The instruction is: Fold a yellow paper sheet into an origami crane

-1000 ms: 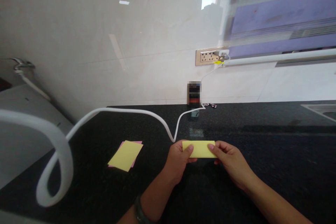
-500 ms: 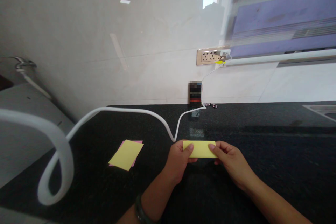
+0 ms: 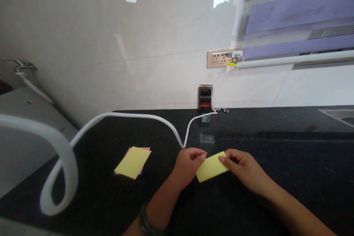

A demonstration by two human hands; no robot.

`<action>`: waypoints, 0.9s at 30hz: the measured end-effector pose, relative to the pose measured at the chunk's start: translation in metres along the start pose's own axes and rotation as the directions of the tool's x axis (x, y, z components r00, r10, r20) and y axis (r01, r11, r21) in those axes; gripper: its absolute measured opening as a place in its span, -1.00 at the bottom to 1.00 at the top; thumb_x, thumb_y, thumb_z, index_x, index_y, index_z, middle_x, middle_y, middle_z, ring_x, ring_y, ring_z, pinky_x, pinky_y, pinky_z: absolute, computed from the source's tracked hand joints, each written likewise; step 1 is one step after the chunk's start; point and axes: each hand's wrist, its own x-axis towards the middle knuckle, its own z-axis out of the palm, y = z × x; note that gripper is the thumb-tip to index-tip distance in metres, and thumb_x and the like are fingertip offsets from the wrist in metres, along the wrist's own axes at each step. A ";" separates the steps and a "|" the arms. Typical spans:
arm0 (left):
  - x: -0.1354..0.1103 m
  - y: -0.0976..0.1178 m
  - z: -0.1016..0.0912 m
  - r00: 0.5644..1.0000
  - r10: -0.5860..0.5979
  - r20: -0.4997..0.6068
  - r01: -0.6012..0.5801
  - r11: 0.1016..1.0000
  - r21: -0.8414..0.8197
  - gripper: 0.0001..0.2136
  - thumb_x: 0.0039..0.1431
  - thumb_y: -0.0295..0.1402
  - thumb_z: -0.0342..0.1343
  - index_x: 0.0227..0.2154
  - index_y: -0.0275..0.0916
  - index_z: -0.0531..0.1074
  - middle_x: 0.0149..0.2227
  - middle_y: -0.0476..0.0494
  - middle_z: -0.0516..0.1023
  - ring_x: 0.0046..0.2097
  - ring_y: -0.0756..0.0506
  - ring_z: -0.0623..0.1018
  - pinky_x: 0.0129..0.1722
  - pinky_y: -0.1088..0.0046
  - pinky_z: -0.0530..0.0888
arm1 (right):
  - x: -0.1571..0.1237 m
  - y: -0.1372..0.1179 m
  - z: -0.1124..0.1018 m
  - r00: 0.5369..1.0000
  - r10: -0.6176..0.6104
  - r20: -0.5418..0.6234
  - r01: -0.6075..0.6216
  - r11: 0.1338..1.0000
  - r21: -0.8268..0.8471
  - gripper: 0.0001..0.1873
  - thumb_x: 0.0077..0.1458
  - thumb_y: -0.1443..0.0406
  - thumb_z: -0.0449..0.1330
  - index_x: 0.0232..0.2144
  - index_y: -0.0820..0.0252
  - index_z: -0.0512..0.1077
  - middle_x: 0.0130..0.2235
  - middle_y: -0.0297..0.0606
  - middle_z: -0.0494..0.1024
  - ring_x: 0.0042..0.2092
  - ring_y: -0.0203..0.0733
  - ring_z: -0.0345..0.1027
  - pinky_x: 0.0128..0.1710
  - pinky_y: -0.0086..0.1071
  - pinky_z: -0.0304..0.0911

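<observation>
A yellow piece of paper [image 3: 212, 167], a narrow rectangle, is held tilted above the dark countertop, its right end higher than its left. My right hand [image 3: 242, 166] pinches its right end, thumb on top and fingers behind. At the upper left edge, the thumb and index finger of my left hand [image 3: 189, 166] are closed together on the paper; its corner there is hidden by the fingers. To the left, another yellow sheet [image 3: 134, 163] lies flat over a pink sheet [image 3: 147, 149], of which only edges show.
A thick white cable [image 3: 149, 117] loops across the left foreground and runs over the black countertop [image 3: 94, 191]. At the back a phone-like device [image 3: 205, 97], blurred out, leans on the wall below a socket panel [image 3: 218, 58]. A metal rim [image 3: 334, 114] shows at far right.
The paper has gone from level to tilted, its left end dropping towards me. My left hand's grip has shifted to the paper's upper left edge. The right hand keeps its pinch.
</observation>
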 end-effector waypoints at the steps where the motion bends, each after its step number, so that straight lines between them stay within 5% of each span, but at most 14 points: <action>1: -0.001 0.001 0.000 0.999 0.018 0.030 -0.020 0.998 0.065 -0.76 -0.04 -0.27 0.03 -0.40 -0.36 0.46 -0.45 -0.15 0.50 -0.43 -0.01 0.42 -0.47 0.54 0.30 | 0.000 0.000 0.000 1.000 -0.009 0.006 0.009 1.000 -0.026 -0.72 0.01 0.16 0.01 -0.58 0.23 0.29 -0.58 -0.37 0.26 -0.53 -0.35 0.09 -0.56 -0.48 0.01; 8: -0.004 0.002 -0.001 0.986 0.108 0.128 -0.148 0.917 0.371 -0.75 0.00 -0.28 -0.05 -0.45 -0.30 0.48 -0.48 -0.08 0.50 -0.44 0.00 0.42 -0.49 0.55 0.28 | 0.002 0.006 0.004 1.000 -0.022 0.011 0.023 0.993 -0.112 -0.74 0.00 0.17 0.01 -0.57 0.23 0.31 -0.55 -0.34 0.32 -0.50 -0.32 0.15 -0.55 -0.48 0.04; 16: -0.003 -0.014 0.006 0.988 -0.058 0.145 -0.032 0.835 0.549 -0.75 0.00 -0.27 -0.08 -0.48 -0.29 0.46 -0.50 -0.08 0.49 -0.46 0.00 0.42 -0.50 0.53 0.27 | 0.014 0.022 0.015 0.994 0.085 0.067 -0.081 0.995 -0.059 -0.73 0.03 0.17 -0.04 -0.55 0.24 0.26 -0.59 -0.35 0.31 -0.56 -0.37 0.14 -0.60 -0.52 0.03; 21: -0.003 -0.016 0.008 0.987 0.050 0.151 -0.149 0.624 0.767 -0.78 0.04 -0.35 -0.10 -0.47 -0.25 0.44 -0.43 -0.10 0.45 -0.36 -0.04 0.40 -0.35 0.46 0.28 | 0.030 0.026 0.016 0.988 0.077 0.134 -0.049 0.978 -0.204 -0.76 -0.02 0.20 0.02 -0.55 0.26 0.33 -0.53 -0.28 0.40 -0.50 -0.33 0.21 -0.58 -0.52 0.05; 27: -0.007 -0.004 -0.004 0.934 0.176 0.310 -0.355 0.381 0.854 -0.79 0.03 -0.34 -0.02 -0.25 -0.15 0.39 -0.29 -0.12 0.35 -0.18 -0.10 0.31 -0.20 0.37 0.26 | 0.041 0.026 0.013 0.989 0.058 0.134 -0.006 0.933 -0.361 -0.80 -0.07 0.26 0.07 -0.63 0.25 0.34 -0.57 -0.28 0.37 -0.54 -0.33 0.17 -0.59 -0.48 -0.04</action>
